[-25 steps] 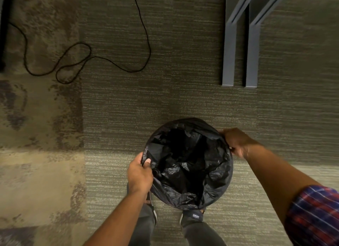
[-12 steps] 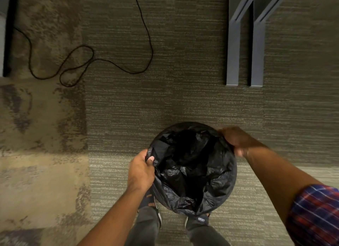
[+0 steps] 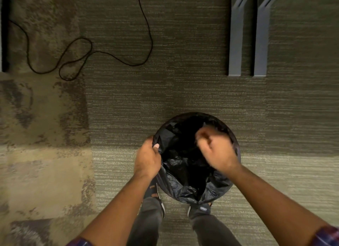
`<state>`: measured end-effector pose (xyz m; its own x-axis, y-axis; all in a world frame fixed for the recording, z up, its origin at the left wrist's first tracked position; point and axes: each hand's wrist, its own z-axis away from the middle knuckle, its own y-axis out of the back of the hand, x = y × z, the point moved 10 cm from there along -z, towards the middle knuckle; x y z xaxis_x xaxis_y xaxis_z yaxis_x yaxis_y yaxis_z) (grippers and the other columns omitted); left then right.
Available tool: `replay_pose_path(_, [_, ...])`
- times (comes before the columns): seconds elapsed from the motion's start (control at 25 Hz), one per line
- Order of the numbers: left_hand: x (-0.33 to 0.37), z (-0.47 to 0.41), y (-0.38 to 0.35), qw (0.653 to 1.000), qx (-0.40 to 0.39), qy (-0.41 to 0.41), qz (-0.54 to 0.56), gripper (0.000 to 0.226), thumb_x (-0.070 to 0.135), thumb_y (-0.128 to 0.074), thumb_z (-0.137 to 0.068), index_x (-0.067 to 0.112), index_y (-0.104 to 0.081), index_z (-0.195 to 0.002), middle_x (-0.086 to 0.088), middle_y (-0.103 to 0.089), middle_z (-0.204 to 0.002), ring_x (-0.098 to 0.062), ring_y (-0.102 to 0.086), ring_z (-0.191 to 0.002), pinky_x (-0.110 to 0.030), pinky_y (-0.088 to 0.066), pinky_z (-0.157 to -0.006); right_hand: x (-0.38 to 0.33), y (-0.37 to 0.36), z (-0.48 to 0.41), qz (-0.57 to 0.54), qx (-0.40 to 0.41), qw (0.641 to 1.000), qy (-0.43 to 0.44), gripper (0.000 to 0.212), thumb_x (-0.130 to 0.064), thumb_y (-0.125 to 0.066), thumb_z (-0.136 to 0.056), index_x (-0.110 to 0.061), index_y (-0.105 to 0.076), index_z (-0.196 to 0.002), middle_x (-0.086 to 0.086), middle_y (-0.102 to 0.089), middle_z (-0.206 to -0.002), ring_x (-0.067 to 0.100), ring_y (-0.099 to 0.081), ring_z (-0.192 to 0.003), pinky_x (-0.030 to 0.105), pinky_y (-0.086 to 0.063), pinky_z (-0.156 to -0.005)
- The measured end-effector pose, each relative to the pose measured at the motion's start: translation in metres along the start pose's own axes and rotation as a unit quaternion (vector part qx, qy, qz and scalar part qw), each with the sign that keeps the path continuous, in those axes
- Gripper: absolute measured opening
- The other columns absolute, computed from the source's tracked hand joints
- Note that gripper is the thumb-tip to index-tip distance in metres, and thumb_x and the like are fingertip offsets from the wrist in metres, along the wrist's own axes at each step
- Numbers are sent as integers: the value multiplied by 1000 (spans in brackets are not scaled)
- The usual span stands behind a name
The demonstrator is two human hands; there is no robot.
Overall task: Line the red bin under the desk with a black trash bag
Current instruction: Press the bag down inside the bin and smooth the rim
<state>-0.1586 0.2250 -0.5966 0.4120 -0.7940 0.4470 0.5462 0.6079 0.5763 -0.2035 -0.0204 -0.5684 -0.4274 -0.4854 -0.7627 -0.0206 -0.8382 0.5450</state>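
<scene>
On grey-green striped carpet point(image 3: 183, 91), seen from the head camera looking straight down: round bin point(image 3: 238, 144), lined with a crinkled black plastic trash bag point(image 3: 183, 183), standing low in the middle of the view, just ahead of two dark sneakers point(image 3: 200, 210) and grey trouser legs. Bin's own colour hard to tell, only a dark sliver of rim showing at its right edge; bag film draped over the rim all round and sagging into the dark hollow. Left hand point(image 3: 147, 158) closed on the bag's edge at the left side of the rim, thumb tucked inside over the film, fingers curled outside. Right hand point(image 3: 217, 151) over the bin's mouth toward its right side, blurred, fingers curled inward in a loose fist; cannot tell whether any film is pinched in it or merely lies under it. Both forearms bare, reaching in from the bottom edge, plaid cuffs point(image 3: 328, 235) of red and blue just visible at the lower corners. Farther up, well apart from the bin: thin black cable point(image 3: 102, 52) looping across the carpet at upper left, running off the top edge. At upper right, two flat grey metal desk feet point(image 3: 235, 49) lying side by side, parallel, ends pointing toward the bin but well short of it. Mottled brown-and-tan carpet patches point(image 3: 42, 117) filling the left side.
</scene>
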Motion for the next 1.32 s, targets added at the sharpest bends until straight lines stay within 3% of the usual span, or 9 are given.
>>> replay_pose_path(0.12, [-1, -3, 2, 1000, 0, -6, -4, 23, 11, -49, -109, 16, -68, -121, 1, -70, -97, -23, -67, -90, -28, -45, -75, 85, -83, 23, -72, -241, 929, -270, 18, -17, -68, -98, -11, -68, -114, 5, -72, -103, 20, -68, -94, 43, -56, -87])
replay_pose_path(0.32, [-3, -3, 3, 1000, -3, -20, -7, 25, 12, -50, -109, 13, -65, -129, 1, -68, -102, -29, -70, -102, -25, -42, -77, 143, -67, 20, -128, -70, 898, -415, 52, -24, -68, -99, -11, -55, -148, 13, -63, -142, 30, -62, -124, 31, -48, -92])
replay_pose_path(0.52, [37, 63, 27, 945, 172, -180, -211, 45, 33, -71, -97, 14, -56, -135, -11, -56, -133, -31, -53, -125, -47, -44, -101, 90, -53, 12, 143, -177, 938, -260, 24, -16, -62, -96, -5, -73, -114, 16, -74, -121, 33, -66, -119, 32, -49, -98])
replay_pose_path(0.64, [55, 105, -68, 884, -51, -351, -304, 32, 19, -66, -93, 17, -65, -125, -9, -61, -127, -32, -56, -126, -48, -43, -105, 65, -80, 11, 125, -271, 931, -208, 12, -14, -65, -92, -17, -76, -93, 4, -78, -98, 28, -72, -106, 31, -54, -93])
replay_pose_path(0.72, [26, 100, -124, 835, -206, -309, -405, 48, 25, -53, -103, 12, -53, -149, -19, -51, -155, -40, -41, -149, -54, -30, -124, 62, -104, -1, 111, -329, 917, -198, 12, -19, -67, -94, -23, -77, -101, 0, -76, -104, 23, -70, -111, 32, -53, -100])
replay_pose_path(0.84, [-22, 63, -154, 777, -275, -203, -529, 71, 44, -35, -110, 10, -15, -169, -23, -18, -177, -43, -12, -164, -64, 0, -131, 74, -112, -34, 114, -318, 920, -200, 48, -31, -63, -99, -23, -57, -147, 3, -56, -153, 25, -48, -145, 32, -37, -119])
replay_pose_path(0.92, [-44, 51, -166, 724, -317, -170, -589, 70, 47, -31, -110, 8, -25, -167, -22, -26, -175, -44, -15, -163, -69, 6, -127, 86, -115, -43, 105, -324, 920, -194, 57, -34, -60, -101, -30, -45, -155, 2, -47, -161, 26, -41, -150, 33, -33, -122])
replay_pose_path(1.12, [-16, 50, -156, 768, -291, -180, -541, 69, 49, -34, -108, 2, -43, -158, -26, -40, -167, -43, -27, -159, -65, -5, -130, 76, -105, -20, 304, -336, 887, -87, 57, -38, -52, -101, -28, -41, -156, 7, -40, -164, 32, -39, -149, 41, -36, -121])
replay_pose_path(1.32, [-15, 49, -151, 689, -305, -194, -628, 87, 67, -26, -105, 9, -20, -169, -25, -17, -176, -46, -7, -164, -69, 7, -128, 60, -110, 55, 516, -375, 769, 33, 73, -62, -33, -100, -32, -18, -164, 11, -10, -175, 39, -12, -158, 62, -10, -124])
